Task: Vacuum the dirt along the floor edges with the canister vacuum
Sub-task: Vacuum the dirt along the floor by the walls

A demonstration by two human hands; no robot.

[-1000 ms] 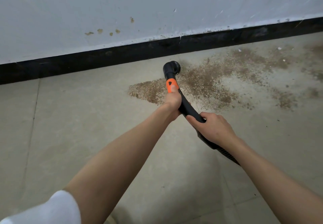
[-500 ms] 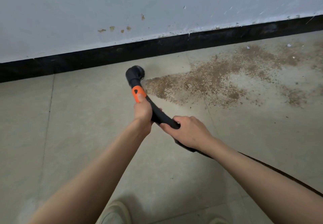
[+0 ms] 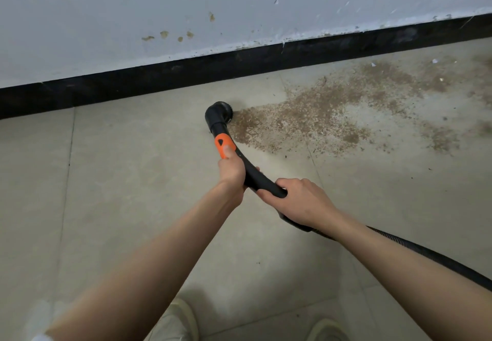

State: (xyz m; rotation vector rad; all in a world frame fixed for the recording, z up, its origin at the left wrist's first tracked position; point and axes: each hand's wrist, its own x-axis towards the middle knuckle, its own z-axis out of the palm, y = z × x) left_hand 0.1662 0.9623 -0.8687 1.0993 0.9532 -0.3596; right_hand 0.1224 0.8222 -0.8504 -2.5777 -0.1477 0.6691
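Both hands wrapped on vacuum wand: left hand (image 3: 231,168) near orange collar, right hand (image 3: 299,200) lower; brush nozzle (image 3: 220,113) mid-frame at left tip of dirt (image 3: 327,119); most dirt right of centre left uncleaned

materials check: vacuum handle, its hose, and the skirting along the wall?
Vacuum handle: looks like moulded plastic, matte black with an orange collar; smooth, with only a dull sheen. Hose: probably flexible ribbed plastic; fine ridges show along its curve. Skirting: glossy black, faint reflections suggest glazed tile or polished stone; cannot tell which. A vertical joint shows near its middle.
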